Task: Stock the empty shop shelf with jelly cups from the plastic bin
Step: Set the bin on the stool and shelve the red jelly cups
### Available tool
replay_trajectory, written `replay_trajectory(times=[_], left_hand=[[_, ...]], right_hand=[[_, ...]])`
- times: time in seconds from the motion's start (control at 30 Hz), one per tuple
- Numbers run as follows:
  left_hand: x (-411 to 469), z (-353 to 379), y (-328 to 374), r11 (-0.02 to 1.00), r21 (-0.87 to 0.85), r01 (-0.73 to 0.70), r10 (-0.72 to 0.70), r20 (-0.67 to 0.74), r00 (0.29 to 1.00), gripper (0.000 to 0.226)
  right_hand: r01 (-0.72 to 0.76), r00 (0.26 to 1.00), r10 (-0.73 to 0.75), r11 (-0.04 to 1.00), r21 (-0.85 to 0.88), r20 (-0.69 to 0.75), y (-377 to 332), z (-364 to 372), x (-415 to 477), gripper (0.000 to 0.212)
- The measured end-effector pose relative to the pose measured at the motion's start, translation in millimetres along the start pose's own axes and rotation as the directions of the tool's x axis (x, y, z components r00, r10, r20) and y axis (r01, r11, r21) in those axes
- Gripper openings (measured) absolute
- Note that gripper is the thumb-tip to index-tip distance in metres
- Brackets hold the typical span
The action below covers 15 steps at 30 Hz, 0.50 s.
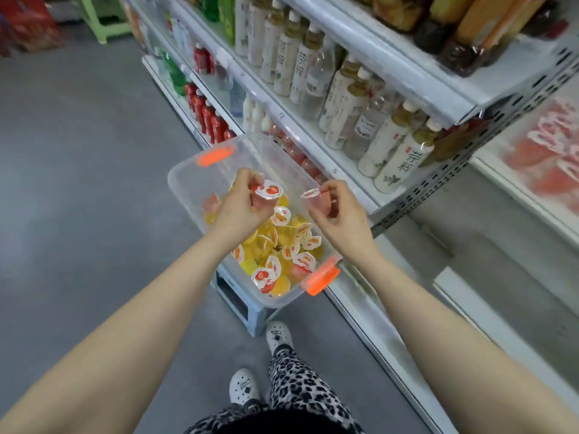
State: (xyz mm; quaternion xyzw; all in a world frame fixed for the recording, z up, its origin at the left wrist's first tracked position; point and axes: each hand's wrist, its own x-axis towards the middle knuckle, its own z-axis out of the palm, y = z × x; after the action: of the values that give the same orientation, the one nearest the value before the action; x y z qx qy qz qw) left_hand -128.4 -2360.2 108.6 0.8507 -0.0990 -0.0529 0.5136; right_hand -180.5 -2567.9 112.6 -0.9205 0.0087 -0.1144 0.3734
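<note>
Left hand [241,203] grips red jelly cup [268,193] above clear plastic bin [188,183]. Bin sits on stool [241,303] and holds loose jelly cups [282,245], mostly yellow, heaped toward its 5 o'clock end. Right hand [343,216], at 3 o'clock of left, pinches second red cup [320,200]. Bottles [391,145] on shelf at 1 o'clock.
</note>
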Motion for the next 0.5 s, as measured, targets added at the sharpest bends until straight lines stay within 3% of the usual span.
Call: replay_trajectory(times=[0.17,0.5], left_hand=[[-21.0,26.6,26.3,0.99,-0.092,-0.11,0.116,0.069,0.991,0.065],[-45.2,99.8,105.7,0.961,-0.196,-0.195,0.237,0.223,0.946,0.057]], right_hand=[[-0.124,0.978,0.135,0.989,0.077,-0.161,-3.8,-43.9,-38.9,0.026],[-0.183,0.896,0.18,0.983,0.032,-0.407,9.4,-151.3,-115.7,0.03]])
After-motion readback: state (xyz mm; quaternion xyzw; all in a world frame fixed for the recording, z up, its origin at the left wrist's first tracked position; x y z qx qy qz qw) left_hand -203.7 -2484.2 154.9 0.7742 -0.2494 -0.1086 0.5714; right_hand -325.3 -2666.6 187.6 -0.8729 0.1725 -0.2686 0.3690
